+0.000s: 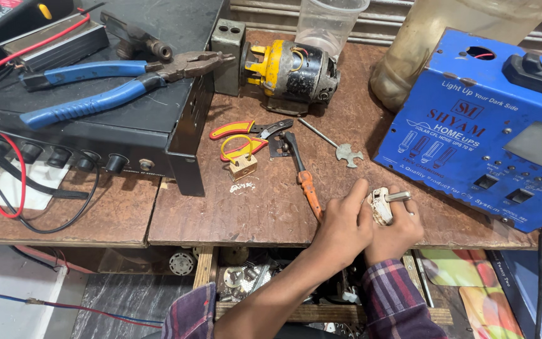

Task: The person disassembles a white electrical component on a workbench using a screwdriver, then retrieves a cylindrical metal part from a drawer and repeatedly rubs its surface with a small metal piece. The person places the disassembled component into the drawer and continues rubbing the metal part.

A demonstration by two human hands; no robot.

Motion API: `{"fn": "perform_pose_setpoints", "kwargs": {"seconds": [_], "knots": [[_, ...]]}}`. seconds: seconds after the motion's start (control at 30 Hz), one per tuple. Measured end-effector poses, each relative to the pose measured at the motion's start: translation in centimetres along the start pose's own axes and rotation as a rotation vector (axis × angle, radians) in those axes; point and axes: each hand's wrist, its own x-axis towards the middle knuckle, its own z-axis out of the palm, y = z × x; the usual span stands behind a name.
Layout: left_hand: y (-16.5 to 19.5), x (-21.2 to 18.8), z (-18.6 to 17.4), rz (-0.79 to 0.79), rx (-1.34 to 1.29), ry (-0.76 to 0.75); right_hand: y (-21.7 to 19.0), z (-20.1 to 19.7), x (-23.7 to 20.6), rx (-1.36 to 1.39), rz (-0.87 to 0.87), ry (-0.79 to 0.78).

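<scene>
Near the bench's [271, 207] front edge, your left hand [345, 225] and right hand [396, 231] together clamp a small white plastic plug with metal pins [384, 204]. You seem to be working its pin; steady grip is needed next.

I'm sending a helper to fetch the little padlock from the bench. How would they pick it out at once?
Start at the black equipment box on the wooden bench, with blue-handled pliers on top. Just right of its front corner lie red-and-yellow-handled cutters; the padlock sits below them. It is the only small brass block, with a yellow loop as its shackle.
</scene>
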Motion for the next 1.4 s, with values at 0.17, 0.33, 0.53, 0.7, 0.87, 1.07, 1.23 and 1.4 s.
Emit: {"fn": "perform_pose_setpoints", "kwargs": {"seconds": [0.17, 0.33, 0.53, 0.7, 0.87, 1.07, 1.23, 1.4], "knots": [[0.1, -0.1, -0.2, -0.005, 0.004, -0.002, -0.1, 0.0, -0.1, 0.029, 0.015, -0.008], [0.0, -0.1, -0.2, -0.007, 0.006, 0.004, -0.2, 0.1, -0.2, 0.033, 0.051, -0.016], [-0.3, -0.2, -0.3, -0.009, 0.026, 0.006, -0.2, 0.1, -0.1, 0.028, 0.017, -0.014], [-0.7, -0.1, -0.3, 0.035, -0.002, 0.032, -0.2, 0.1, -0.2, -0.028, -0.059, -0.003], [-0.9, -0.4, -0.2, -0.004, -0.008, 0.025, -0.2, 0.8, -0.1, 0.026, 0.111, -0.045], [-0.7, -1.9, 0.5, 0.09, -0.011, 0.141, -0.6, 0.1, -0.3, 0.116, 0.046, -0.042], [-0.9, -0.6, 0.9, -0.027, 0.004, 0.204, -0.7, 0.1, 0.2, 0.046, 0.009, -0.01], [-0.7, 0.0, 0.6, -0.029, -0.051, 0.192, -0.7, 0.0, 0.2, 0.112, 0.05, -0.015]]}}
